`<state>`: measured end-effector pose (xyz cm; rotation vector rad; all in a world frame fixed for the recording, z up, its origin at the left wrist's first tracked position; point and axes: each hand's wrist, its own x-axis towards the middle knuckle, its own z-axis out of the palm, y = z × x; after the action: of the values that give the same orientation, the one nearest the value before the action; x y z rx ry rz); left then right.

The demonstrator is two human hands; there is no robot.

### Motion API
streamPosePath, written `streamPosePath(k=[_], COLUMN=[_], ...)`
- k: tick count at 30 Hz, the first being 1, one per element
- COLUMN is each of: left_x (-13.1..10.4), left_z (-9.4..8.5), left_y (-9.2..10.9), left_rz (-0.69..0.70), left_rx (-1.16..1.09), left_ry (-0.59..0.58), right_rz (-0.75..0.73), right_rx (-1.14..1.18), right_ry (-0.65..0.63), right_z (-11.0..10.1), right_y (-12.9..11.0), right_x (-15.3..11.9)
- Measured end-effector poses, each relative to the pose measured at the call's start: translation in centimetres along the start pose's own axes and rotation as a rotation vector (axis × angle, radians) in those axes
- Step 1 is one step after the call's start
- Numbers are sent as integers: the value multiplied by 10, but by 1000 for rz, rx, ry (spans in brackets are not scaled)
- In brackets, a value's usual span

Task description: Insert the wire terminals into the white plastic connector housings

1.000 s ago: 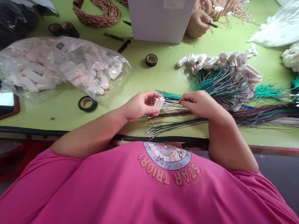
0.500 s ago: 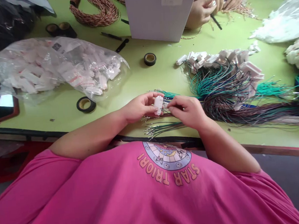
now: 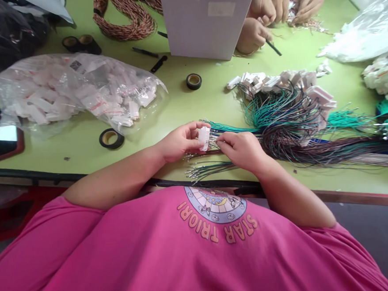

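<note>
White plastic connector point(image 3: 204, 139) pinched in left hand point(image 3: 180, 142), wires point(image 3: 288, 116) alongside on bench point(image 3: 78, 151). Right hand point(image 3: 242, 148) just beside, fingertips pressed together; can't tell from here on what.

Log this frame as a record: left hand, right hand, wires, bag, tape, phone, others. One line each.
left hand: holds white connector
right hand: pinched, just beside connector; can't tell if gripping a wire
wires: loose on table, some beneath hands
bag: clear, filled with white pieces
tape: black roll, before bag
phone: left of bag
others: co-worker's hands beside box
</note>
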<state>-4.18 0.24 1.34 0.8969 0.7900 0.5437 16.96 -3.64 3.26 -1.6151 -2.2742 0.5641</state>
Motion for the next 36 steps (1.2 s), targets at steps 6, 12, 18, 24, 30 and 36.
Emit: streamPosePath(k=[6, 12, 18, 24, 30, 36], left_x=[3, 6, 9, 7, 6, 5], left_z=[0, -2, -3, -1, -1, 1], left_y=[-2, -8, -12, -8, -7, -8], left_rz=[115, 162, 134, 66, 45, 78], left_rx=[162, 186, 115, 64, 65, 134], left_ry=[71, 47, 76, 97, 93, 76], right_rz=[62, 182, 146, -37, -204, -50], right_rx=[304, 648, 602, 122, -266, 147], right_ry=[-195, -255, -198, 18, 79, -39], right_z=[-2, 0, 8, 13, 17, 17], right_y=[0, -2, -5, -1, -5, -4], right_x=[6, 10, 9, 4, -2, 5])
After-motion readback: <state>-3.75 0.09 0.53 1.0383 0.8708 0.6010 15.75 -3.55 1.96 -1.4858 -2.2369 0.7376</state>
